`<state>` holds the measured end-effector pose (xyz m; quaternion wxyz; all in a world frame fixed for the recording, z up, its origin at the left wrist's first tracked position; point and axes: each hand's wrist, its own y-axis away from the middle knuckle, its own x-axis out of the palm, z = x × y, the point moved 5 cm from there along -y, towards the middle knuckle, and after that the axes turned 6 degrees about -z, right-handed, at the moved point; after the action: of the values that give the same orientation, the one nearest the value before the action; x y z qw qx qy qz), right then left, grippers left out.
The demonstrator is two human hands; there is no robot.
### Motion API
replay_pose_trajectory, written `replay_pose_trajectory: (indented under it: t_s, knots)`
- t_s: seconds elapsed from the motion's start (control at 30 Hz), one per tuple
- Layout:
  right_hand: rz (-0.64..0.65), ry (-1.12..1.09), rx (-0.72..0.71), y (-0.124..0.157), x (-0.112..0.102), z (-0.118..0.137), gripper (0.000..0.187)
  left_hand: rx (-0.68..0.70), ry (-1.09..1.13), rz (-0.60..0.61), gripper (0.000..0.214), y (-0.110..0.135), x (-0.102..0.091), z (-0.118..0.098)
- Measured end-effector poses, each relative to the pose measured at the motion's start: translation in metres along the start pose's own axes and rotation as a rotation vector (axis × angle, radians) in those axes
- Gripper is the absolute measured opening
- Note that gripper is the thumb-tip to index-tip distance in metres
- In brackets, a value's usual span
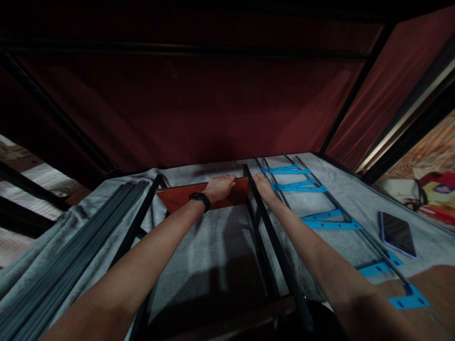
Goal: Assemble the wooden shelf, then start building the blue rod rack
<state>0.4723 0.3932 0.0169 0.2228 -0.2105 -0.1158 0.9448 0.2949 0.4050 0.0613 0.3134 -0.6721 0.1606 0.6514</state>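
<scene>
A reddish-brown board (227,202) spans the far end between the two sides of a black metal frame (270,222). My left hand (218,187), with a black watch on its wrist, grips the board's top edge near its right end, fingers over it and closed. My right hand (263,186) is closed against the outer side of the frame's right far corner, and its fingertips are partly hidden by the black bar. Both arms reach forward, the left one through the frame and the right one outside it.
A bundle of grey rods (81,232) lies left. To the right are rods joined by blue plastic brackets (332,225), a phone (396,233) and a red-and-yellow package (439,189). Grey cloth (213,251) covers the surface. A dark red panel (220,104) rises behind.
</scene>
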Motion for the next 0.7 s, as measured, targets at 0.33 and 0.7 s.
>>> replay_pose_trajectory:
  t_s: [0.33,0.7]
  knots:
    - [0.021,0.041,-0.014,-0.0018,-0.0024,0.0002,0.024,0.028,-0.01,-0.006,0.033,-0.0006,0.002,0.0006]
    - [-0.01,0.025,-0.005,0.0004,-0.002,0.0006,0.019,0.017,-0.02,-0.023,0.031,0.0006,0.0032,-0.0001]
